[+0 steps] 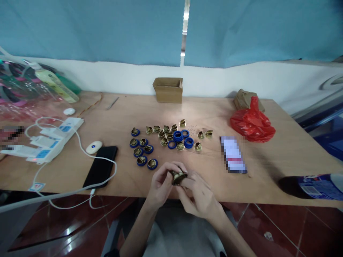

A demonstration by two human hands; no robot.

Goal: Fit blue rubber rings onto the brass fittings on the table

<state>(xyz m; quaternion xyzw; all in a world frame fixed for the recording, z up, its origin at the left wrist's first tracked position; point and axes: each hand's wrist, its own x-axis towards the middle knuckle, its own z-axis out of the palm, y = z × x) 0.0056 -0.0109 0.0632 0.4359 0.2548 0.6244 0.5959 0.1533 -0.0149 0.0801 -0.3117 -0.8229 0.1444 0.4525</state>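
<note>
Just above the table's near edge, my left hand (161,184) pinches a round brass-coloured metal fitting (179,177) with a flanged rim. On its other side, my right hand (199,196) grips the same fitting with bent fingers. The fitting is tilted, and fingers hide part of it. Beyond my hands lie several similar brass fittings (166,129) without rings, in a loose group. Blue rings (189,142) lie among them, some stacked. To the left sit several brass fittings with blue rings (148,149) around them.
A small open cardboard box (169,93) stands at the back. At right are a lit phone (233,154), a red plastic bag (252,123) and a lying bottle (313,186). At left, a white cable crosses a black phone (101,167) beside a power strip (57,139).
</note>
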